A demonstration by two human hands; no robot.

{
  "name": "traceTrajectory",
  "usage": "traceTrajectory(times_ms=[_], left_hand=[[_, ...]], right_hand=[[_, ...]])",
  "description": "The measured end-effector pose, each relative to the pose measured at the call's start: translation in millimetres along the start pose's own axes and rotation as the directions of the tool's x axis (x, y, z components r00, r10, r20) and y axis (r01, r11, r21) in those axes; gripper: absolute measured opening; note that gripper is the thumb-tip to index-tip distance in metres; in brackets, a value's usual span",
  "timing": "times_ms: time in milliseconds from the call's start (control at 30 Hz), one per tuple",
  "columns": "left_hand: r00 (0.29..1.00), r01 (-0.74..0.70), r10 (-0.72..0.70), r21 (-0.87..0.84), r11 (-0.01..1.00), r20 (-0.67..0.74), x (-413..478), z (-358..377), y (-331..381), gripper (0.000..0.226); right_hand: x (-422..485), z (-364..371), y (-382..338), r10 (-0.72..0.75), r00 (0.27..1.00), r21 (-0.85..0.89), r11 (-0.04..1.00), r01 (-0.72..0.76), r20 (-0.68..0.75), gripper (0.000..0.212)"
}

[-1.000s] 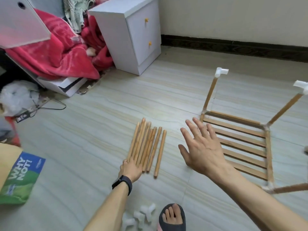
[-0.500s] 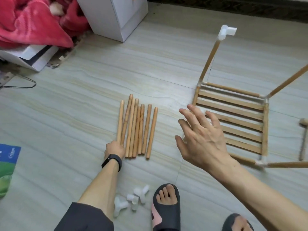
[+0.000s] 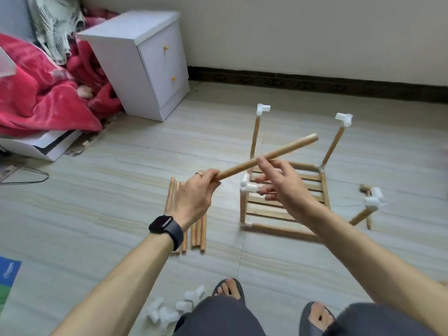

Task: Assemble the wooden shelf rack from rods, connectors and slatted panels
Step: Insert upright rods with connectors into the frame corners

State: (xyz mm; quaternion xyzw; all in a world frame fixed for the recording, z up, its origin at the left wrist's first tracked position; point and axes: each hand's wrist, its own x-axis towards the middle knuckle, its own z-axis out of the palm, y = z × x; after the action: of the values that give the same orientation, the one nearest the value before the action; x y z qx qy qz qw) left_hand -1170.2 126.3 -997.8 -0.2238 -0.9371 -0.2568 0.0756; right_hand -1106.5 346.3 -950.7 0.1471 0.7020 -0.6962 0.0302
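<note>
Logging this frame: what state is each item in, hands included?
raised rod: off the floor, tilted.
left hand: grips its lower end.
right hand: fingers loosely spread, forefinger touching it.
spare rods: lying side by side on the floor.
slatted panel: flat on the floor, capped rods upright at corners.
loose connectors: scattered on the floor.
drawers: closed.

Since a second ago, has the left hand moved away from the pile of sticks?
Yes. The left hand rose off the near end of the stick pile on the floor and now grips one stick, raised toward the rack.
</note>
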Motion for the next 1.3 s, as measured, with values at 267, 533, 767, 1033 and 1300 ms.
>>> traceTrajectory(times_ms=[267,533,767,1033,1300], left_hand=[[0.978,-0.174,0.180,-0.066,0.983,0.101,19,10,86,0.040],[0.861,0.439,-0.318,-0.263,0.859,0.398,55,60,74,0.052],[0.860,0.493,-0.356,-0.414,0.765,0.366,44,94,57,0.026],[0.860,0.511,-0.418,-0.502,0.698,0.293,45,106,58,0.033],[0.870,0.492,-0.398,-0.501,0.712,0.290,45,105,57,0.032]], right_hand=[[-41,-67,10,0.253,0.927,0.562,0.825,-0.057,-0.277,0.025],[-48,-91,34,0.342,0.830,0.615,0.789,0.002,-0.441,0.020],[-40,-83,48,0.366,0.833,0.598,0.800,-0.054,-0.415,0.019],[-28,-73,55,0.407,0.814,0.623,0.779,-0.072,-0.414,0.019],[-24,-71,64,0.422,0.821,0.641,0.762,-0.092,-0.385,0.028]])
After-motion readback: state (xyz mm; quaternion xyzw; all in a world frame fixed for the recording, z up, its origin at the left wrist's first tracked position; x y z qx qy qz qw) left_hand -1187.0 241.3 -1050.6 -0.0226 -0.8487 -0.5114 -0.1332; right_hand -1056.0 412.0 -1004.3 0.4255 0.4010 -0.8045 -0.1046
